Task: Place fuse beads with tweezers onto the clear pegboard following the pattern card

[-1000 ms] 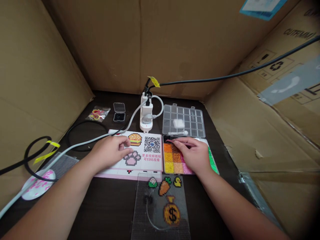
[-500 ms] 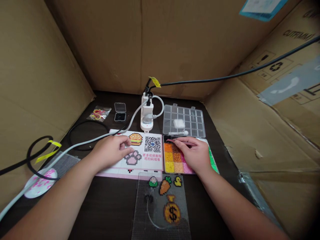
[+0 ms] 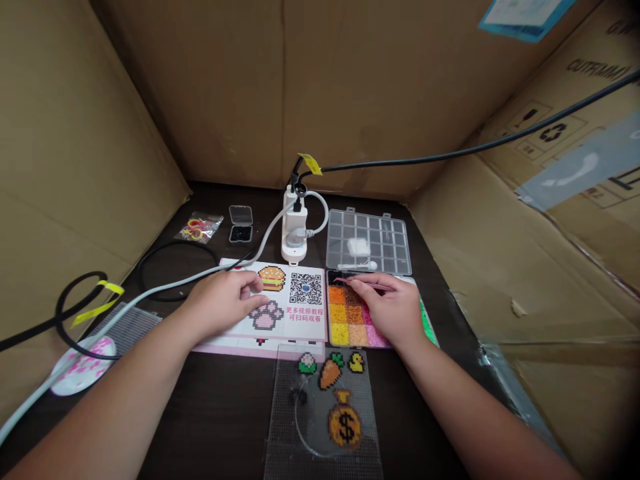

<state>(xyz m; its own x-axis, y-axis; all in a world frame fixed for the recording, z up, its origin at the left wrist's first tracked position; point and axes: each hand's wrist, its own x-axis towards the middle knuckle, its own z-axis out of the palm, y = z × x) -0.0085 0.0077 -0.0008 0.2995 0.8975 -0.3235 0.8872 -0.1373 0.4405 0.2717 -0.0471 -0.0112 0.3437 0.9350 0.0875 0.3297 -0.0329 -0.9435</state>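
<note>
My right hand (image 3: 393, 307) grips a pair of pinkish tweezers (image 3: 373, 285) over the bead box (image 3: 340, 345). The tweezers' tips point left at the compartment of black beads (image 3: 336, 277); whether they pinch a bead is too small to tell. Orange, yellow, brown, pink and green beads fill other compartments, some hidden under the hand. My left hand (image 3: 217, 303) lies on the printed pattern sheet (image 3: 305, 330), holding nothing, its thumb apart from the loosely curled fingers. In front is a clear pegboard (image 3: 280, 427) bearing a bead carrot (image 3: 330, 373), a duck (image 3: 357, 363) and a money bag (image 3: 345, 425).
Behind the sheet stands a white power strip (image 3: 293, 250) with cables. The box's clear lid (image 3: 367, 227) lies open at the back. At left are a small case (image 3: 241, 230), a plastic bag (image 3: 200, 228), a second pegboard (image 3: 133, 323) and a pink-spotted white object (image 3: 80, 373). Cardboard walls surround the table.
</note>
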